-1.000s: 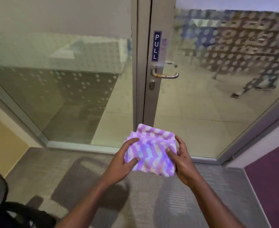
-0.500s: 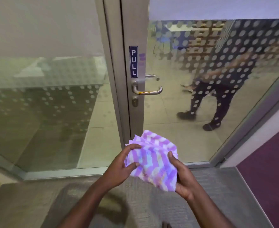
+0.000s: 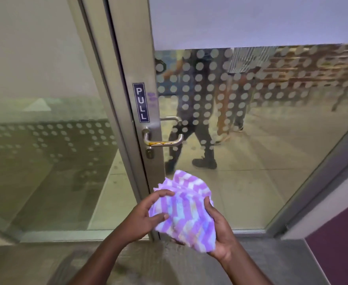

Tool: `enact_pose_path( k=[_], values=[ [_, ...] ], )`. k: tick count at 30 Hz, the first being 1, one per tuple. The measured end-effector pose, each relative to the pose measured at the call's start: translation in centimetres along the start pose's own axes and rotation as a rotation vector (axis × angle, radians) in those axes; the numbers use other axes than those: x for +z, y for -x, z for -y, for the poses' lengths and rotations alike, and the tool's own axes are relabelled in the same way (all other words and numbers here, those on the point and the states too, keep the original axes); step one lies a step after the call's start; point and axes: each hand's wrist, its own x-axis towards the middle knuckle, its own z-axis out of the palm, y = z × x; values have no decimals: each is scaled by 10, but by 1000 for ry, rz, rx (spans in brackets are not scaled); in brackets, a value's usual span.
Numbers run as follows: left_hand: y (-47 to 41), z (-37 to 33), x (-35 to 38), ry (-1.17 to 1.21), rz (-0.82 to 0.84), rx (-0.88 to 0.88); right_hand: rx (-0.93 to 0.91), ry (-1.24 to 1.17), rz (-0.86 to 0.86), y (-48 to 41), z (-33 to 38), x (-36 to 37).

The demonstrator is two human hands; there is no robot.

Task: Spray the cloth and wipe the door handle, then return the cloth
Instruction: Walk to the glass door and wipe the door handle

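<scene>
A bunched purple, white and blue zigzag cloth [image 3: 186, 210] is held in front of me by both hands. My left hand [image 3: 144, 218] grips its left side with the thumb on top. My right hand [image 3: 220, 231] cups it from below and the right. Above the cloth, the silver lever door handle [image 3: 162, 140] sticks out of the metal door frame, with a yellow-brown smear along its bar. The handle is well above the cloth and nothing touches it. No spray bottle is in view.
A blue PULL sign [image 3: 141, 102] sits above the handle and a keyhole [image 3: 149, 153] below it. The glass door [image 3: 251, 161] has a frosted dot pattern; people walk behind it. A fixed glass panel [image 3: 45, 140] stands at left, purple wall [image 3: 337, 243] at right, grey carpet underfoot.
The view has come closer to the door, so the handle looks larger and lower. The cloth has gone from flat and folded to bunched between my hands. People behind the glass moved left.
</scene>
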Motion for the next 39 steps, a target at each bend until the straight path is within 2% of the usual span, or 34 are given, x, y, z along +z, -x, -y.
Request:
enact_pose_path(
  k=[3, 7, 11, 15, 18, 21, 24, 26, 29, 34, 39],
  values=[
    [-10, 1, 2, 42, 41, -36, -30, 17, -80, -2, 14, -6],
    [-20, 1, 2, 92, 93, -65, -73, -52, 106, -1, 21, -10],
    [-28, 5, -1, 138, 125, -71, -73, -204, 131, -7, 27, -28],
    [-37, 8, -7, 99, 94, -26, -111, -120, 37, -16, 31, -26],
    [-43, 10, -16, 5, -5, 29, -193, -19, -124, -27, 34, -26],
    [-47, 4, -33, -217, -219, 132, -332, 42, -295, -37, 40, -23],
    [-51, -4, -52, -482, -461, 233, -505, 85, -308, -48, 47, -19],
    [-54, -9, -65, -556, -540, 248, -682, 217, -336, -55, 51, -15],
    [-62, -14, -83, -631, -564, 284, -920, 566, -492, -66, 56, -12],
    [-84, -19, -106, -705, -559, 324, -1068, 871, -854, -89, 65, 0],
    [-104, -26, -126, -733, -622, 357, -1305, 1324, -778, -114, 74, 0]
  ],
)
